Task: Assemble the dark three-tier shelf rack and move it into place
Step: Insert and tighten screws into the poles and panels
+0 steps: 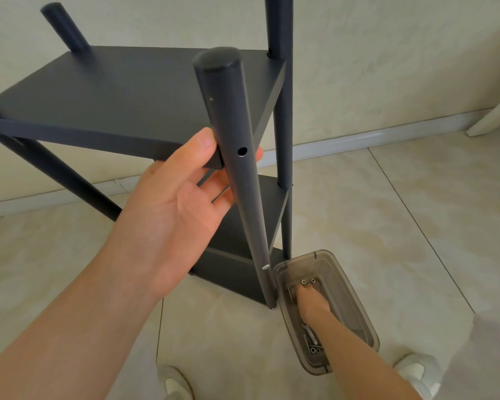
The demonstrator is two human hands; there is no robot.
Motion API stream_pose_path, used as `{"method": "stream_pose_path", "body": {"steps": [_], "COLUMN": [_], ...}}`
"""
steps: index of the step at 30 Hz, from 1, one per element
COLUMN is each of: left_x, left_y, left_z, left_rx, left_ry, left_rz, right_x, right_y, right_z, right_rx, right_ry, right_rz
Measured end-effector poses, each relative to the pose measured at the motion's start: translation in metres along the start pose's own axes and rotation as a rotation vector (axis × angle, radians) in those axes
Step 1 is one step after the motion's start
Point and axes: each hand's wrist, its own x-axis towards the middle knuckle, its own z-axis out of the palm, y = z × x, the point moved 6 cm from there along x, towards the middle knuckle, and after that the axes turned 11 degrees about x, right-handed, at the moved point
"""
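Note:
The dark three-tier shelf rack [122,99] stands on the tiled floor in front of me. Its near round post [234,145] has an open screw hole at the level of the top shelf and a silver screw head low down by the bottom shelf. My left hand [176,203] grips that post and the top shelf's corner, thumb in front and fingers behind. My right hand [311,303] reaches down into a clear grey plastic box [355,307] on the floor, fingertips at several small silver screws [308,282]; whether it holds one I cannot tell.
A silver wrench and more hardware [312,339] lie in the near end of the box. A white skirting board [358,140] runs along the wall behind the rack. My white shoes [419,373] stand at the bottom edge. A white furniture leg [494,116] is at far right.

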Motion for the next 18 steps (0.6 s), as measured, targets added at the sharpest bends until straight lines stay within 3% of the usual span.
{"method": "stream_pose_path", "body": {"steps": [18], "left_x": [0.005], "left_y": [-0.001], "left_z": [-0.003], "left_rx": [-0.021], "left_ry": [-0.033], "left_rz": [-0.056], "right_x": [-0.031], "right_y": [-0.018], "right_z": [-0.034], "right_rx": [-0.213], "right_ry": [-0.006], "right_rz": [-0.034]}}
